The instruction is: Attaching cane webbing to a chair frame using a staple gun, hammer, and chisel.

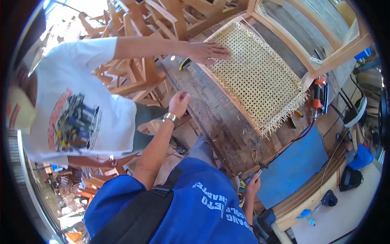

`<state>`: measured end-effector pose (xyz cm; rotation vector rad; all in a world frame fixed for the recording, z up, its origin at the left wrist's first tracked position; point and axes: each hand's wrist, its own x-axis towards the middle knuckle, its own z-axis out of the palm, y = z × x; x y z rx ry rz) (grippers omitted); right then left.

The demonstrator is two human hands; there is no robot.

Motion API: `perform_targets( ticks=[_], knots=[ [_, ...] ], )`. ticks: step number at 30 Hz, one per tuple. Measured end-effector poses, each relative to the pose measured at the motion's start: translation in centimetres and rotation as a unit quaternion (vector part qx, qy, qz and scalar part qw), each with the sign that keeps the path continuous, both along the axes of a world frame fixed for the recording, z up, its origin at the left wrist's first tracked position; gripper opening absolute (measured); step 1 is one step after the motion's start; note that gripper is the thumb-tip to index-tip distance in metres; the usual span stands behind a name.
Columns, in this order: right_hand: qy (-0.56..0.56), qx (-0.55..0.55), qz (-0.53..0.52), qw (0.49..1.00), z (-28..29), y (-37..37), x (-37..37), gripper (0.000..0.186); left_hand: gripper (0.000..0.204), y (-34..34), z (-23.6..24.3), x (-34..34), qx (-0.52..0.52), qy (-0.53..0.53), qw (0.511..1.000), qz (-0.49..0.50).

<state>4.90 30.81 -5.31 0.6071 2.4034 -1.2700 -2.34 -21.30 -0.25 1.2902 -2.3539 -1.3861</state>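
A woven cane panel (256, 77) with frayed strand ends along its near edge lies over a wooden frame on the workbench (215, 118). My left hand (178, 104), a watch on its wrist, is near the bench's left edge, apart from the panel. Its fingers are curled closed; whether something small is pinched in them I cannot make out. Low at the bench's near corner, my right hand (252, 185) grips a small hammer (263, 166) with a dark head. A co-worker's hand (209, 53) rests flat on the panel's far left side.
An orange pneumatic stapler (318, 95) with a red hose lies right of the panel. A yellow-and-black tool (185, 64) sits at the bench's left edge. A wooden chair frame (321, 61) stands far right; more frames pile up behind. A blue sheet (292, 166) is at the near right.
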Motion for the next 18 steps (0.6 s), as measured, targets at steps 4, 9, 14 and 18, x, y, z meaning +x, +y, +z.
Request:
perform_targets(
  ticks=[4,9,14,18],
  knots=[
    [-0.057,-0.014,-0.078,0.995,0.9,-2.1,2.3,0.044,0.037,-6.1,-3.0,-6.1,-0.081,0.075,0.993,0.034],
    [-0.146,-0.088,-0.201,0.965,4.8,-5.9,3.2,0.044,0.034,-11.9,-3.1,-13.8,-0.179,0.024,0.984,0.008],
    [-0.177,-0.063,-0.240,0.952,6.6,-8.4,2.4,0.043,0.031,-16.5,-3.6,-15.8,-0.067,-0.102,0.984,-0.131],
    [-0.160,-0.077,-0.245,0.953,7.1,-8.9,3.1,0.043,0.037,-15.7,-2.1,-15.7,-0.167,-0.058,0.964,-0.198]
  ],
)
